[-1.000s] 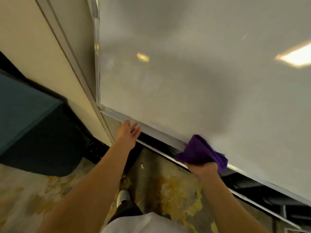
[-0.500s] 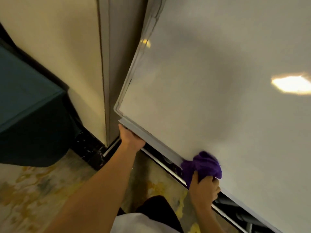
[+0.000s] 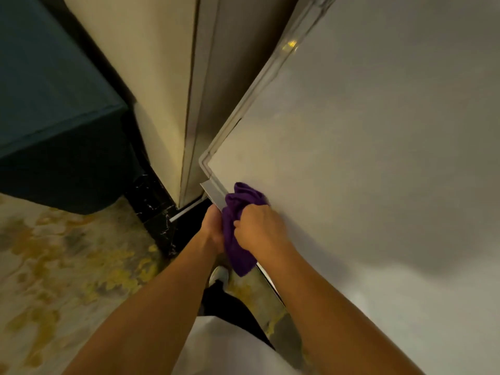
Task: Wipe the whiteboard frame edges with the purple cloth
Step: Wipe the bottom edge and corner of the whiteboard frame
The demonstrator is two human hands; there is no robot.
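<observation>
The whiteboard fills the right half of the view, with its grey metal frame running up the left side and turning at the bottom-left corner. The purple cloth is bunched against the bottom frame edge just right of that corner, with a tail hanging down. My right hand is closed around the cloth and presses it on the frame. My left hand sits right beside it under the bottom edge, touching the cloth; its fingers are hidden.
A cream wall panel stands left of the board. A dark teal covered table fills the upper left. A black marble skirting meets patterned yellow-grey carpet. My shoe shows below the hands.
My right hand has slid the cloth left along the bottom edge to near the corner, meeting my left hand. The view has swung so the board's corner sits more central.
</observation>
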